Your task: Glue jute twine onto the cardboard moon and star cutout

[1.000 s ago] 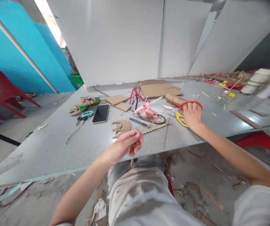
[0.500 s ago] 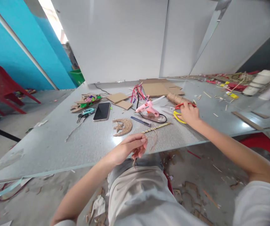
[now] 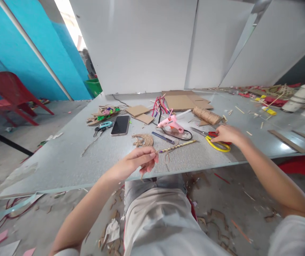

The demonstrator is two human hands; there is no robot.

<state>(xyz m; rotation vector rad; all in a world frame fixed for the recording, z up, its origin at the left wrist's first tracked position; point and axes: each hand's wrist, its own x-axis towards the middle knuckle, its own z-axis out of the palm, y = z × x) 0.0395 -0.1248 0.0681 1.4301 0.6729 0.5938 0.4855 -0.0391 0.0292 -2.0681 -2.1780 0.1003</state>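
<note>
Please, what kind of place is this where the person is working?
Probably a craft workshop, perhaps a shared one. On the grey table lie a pink glue gun, a roll of jute twine and cardboard pieces. The right hand rests on scissors, and scraps litter the floor.

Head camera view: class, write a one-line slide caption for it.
Left hand pinches a twine-wrapped stick; right hand grips scissors on the table.

Colours on the grey worktop [image 3: 61, 160]

The scissors [image 3: 217, 142] have one yellow loop and one red; the glue gun [image 3: 170, 123] is pink with a black cord; the twine spool [image 3: 207, 115] and cardboard pieces [image 3: 180, 100] are brown; the phone [image 3: 120, 124] is black; the stick [image 3: 177, 145] is wound yellow and tan; the chair [image 3: 11, 94] is red against a turquoise wall [image 3: 16, 64].
</note>
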